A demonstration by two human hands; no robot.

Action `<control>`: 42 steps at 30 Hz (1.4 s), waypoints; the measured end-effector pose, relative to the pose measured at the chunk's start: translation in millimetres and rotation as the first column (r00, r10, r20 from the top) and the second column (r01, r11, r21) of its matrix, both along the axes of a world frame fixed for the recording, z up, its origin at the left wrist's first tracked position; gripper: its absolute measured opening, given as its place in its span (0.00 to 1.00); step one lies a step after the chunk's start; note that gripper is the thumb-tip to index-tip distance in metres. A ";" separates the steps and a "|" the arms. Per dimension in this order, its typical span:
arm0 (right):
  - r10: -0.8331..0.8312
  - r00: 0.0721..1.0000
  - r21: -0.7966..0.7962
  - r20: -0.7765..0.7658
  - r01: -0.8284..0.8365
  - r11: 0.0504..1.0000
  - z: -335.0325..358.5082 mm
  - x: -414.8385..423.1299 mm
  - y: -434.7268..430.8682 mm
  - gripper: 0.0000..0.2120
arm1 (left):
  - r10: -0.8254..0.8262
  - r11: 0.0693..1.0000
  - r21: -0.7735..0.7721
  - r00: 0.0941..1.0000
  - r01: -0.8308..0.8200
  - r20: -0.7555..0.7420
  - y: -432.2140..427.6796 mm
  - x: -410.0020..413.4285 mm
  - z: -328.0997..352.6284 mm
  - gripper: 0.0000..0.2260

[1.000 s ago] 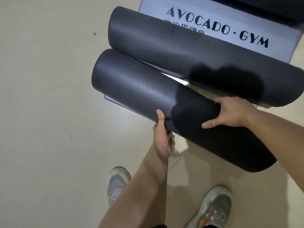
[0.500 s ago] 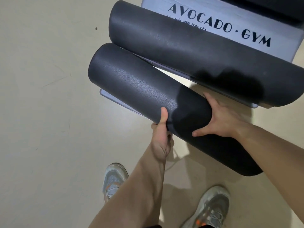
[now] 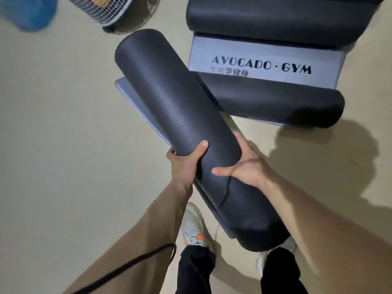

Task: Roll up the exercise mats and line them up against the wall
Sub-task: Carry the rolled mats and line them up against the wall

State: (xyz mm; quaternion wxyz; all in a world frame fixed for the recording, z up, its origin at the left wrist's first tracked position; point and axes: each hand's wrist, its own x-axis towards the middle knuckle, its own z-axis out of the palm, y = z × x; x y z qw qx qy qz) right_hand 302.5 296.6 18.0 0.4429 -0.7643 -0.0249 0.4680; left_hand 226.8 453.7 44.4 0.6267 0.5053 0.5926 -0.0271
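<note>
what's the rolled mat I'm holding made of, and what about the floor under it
The rolled mat looks like dense foam or rubber: matte black, with a fine pebbled grain that catches a dull sheen, and a paler grey underside showing at its loose edge. The floor seems to be smooth beige vinyl or a sealed coating, seamless with faint scuffs; which of the two I cannot tell.

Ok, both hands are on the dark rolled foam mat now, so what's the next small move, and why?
Probably tighten the roll before carrying it. The left hand and right hand clasp the dark rolled foam mat, yet its grey flap hangs loose along the left side. The partly unrolled grey mat printed AVOCADO GYM still needs rolling too.
</note>
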 end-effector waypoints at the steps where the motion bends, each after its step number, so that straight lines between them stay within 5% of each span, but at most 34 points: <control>1: -0.058 0.998 0.011 0.014 0.057 0.998 19.3 5.2 -1.1 0.59 | -0.045 0.999 0.018 0.999 0.045 0.013 0.5 13.6 21.8 0.42; 7: -0.406 0.909 0.052 0.096 0.403 0.914 124.5 64.4 -65.5 0.57 | -0.367 0.928 0.114 0.922 0.354 0.123 -56.2 122.6 137.0 0.41; 10: -0.558 0.821 0.129 0.117 0.545 0.829 165.4 94.7 -133.7 0.49 | -0.505 0.862 0.149 0.845 0.484 0.176 -126.1 177.3 181.9 0.40; 18: -0.769 0.613 0.180 0.182 0.748 0.638 237.5 158.4 -361.6 0.47 | -0.730 0.682 0.204 0.636 0.702 0.251 -359.2 288.4 247.8 0.46; 29: -0.864 0.443 0.097 0.240 0.874 0.475 247.3 256.7 -622.3 0.53 | -0.835 0.530 0.204 0.466 0.823 0.292 -636.9 420.9 240.0 0.49; 33: -0.896 0.386 0.058 0.218 0.912 0.407 229.3 314.5 -710.6 0.48 | -0.870 0.462 0.161 0.411 0.872 0.271 -732.8 489.0 218.5 0.49; 42: -0.898 0.393 -0.093 0.200 0.920 0.382 166.2 442.6 -917.0 0.54 | -0.913 0.378 0.081 0.358 0.922 0.196 -948.5 626.3 157.3 0.46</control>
